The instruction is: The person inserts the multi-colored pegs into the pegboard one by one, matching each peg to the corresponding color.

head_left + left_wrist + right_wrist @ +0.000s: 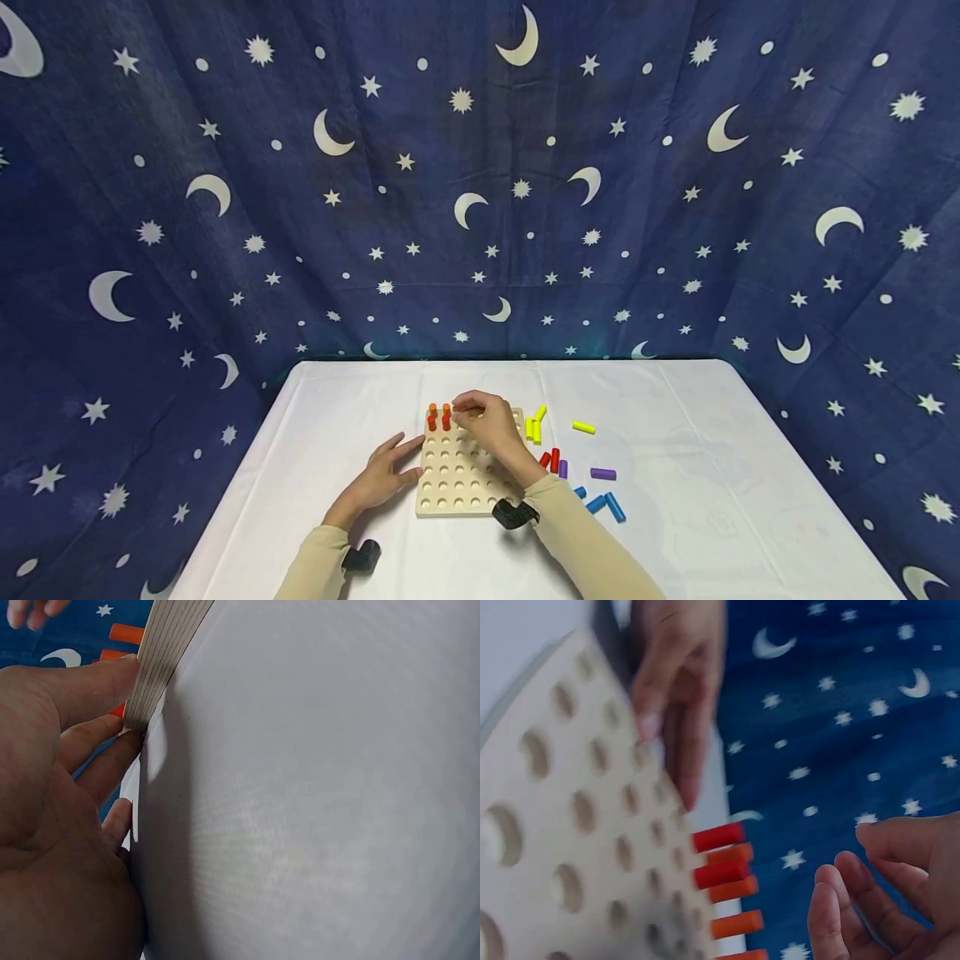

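Note:
A pale wooden pegboard (453,513) with rows of round holes lies on the table. Two red pegs (721,874) and several orange pegs (736,925) stand in it at the far side. My left hand (382,477) is beside the board's left edge, fingers fairly straight, thumb and fingertips touching the board's side (161,660). Above the far rows hovers my right hand (489,423), just right of the standing pegs and hiding part of the board. In the right wrist view its fingers (855,874) are loosely bent and apart, with nothing between them.
Right of the board lie loose pegs: several yellow pegs (583,427), red pegs (555,460), purple pegs (603,474) and blue pegs (615,507). The right forearm partly covers this group. A white cloth covers the table (697,467); a dark blue curtain (420,283) hangs behind.

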A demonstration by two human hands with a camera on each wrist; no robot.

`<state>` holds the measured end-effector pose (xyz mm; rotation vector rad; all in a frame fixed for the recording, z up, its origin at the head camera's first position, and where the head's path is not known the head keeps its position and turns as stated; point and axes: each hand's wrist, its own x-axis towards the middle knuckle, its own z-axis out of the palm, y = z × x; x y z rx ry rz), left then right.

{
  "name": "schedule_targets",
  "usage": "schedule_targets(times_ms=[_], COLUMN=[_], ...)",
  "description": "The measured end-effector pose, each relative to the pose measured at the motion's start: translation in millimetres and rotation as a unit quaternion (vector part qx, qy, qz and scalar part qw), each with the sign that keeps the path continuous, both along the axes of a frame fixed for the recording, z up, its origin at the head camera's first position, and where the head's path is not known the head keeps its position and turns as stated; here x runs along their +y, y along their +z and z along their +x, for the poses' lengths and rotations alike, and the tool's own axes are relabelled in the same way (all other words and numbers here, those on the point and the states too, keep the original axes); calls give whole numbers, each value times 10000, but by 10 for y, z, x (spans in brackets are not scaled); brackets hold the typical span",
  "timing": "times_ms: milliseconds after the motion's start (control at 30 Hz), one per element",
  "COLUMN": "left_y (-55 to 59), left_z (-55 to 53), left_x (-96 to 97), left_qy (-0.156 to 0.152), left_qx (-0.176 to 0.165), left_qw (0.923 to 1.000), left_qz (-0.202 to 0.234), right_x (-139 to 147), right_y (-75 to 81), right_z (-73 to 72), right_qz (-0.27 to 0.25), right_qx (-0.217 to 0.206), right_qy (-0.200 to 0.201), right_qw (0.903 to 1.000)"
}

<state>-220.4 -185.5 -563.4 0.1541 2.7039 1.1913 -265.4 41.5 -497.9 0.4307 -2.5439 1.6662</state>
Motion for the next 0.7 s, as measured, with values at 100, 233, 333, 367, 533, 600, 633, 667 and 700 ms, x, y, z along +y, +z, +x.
schedule_targets(times_ms=[100,233,333,367,533,600,633,667,700], left_y=[-1,-5,-10,-12,-3,2,3,1,0], left_z=[4,13,18,19,20,19,17,16,15], left_x=[0,-2,-4,-4,-5,-4,-5,-5,-5], left_qy=[25,28,19,17,-21,-21,-18,-12,-7], left_qx=[-5,14,31,37,90,89,82,78,76], left_qw=[10000,10000,10000,10000,10000,9999,10000,10000,10000], left_qz=[12,3,-5,-1,-38,-45,-44,-46,-45], right_x=[59,158,246,278,434,498,530,561,591], right_y=[134,261,319,332,354,343,337,330,324], right_z=[59,122,162,174,201,205,207,209,212], right_qz=[-195,-321,-283,-256,-90,-37,-23,-5,20], right_qx=[18,127,261,277,397,438,450,457,464], right_qy=[-1,-9,-55,-79,-243,-294,-311,-328,-351], right_qw=[9998,9994,9992,9993,9989,9986,9985,9984,9983])
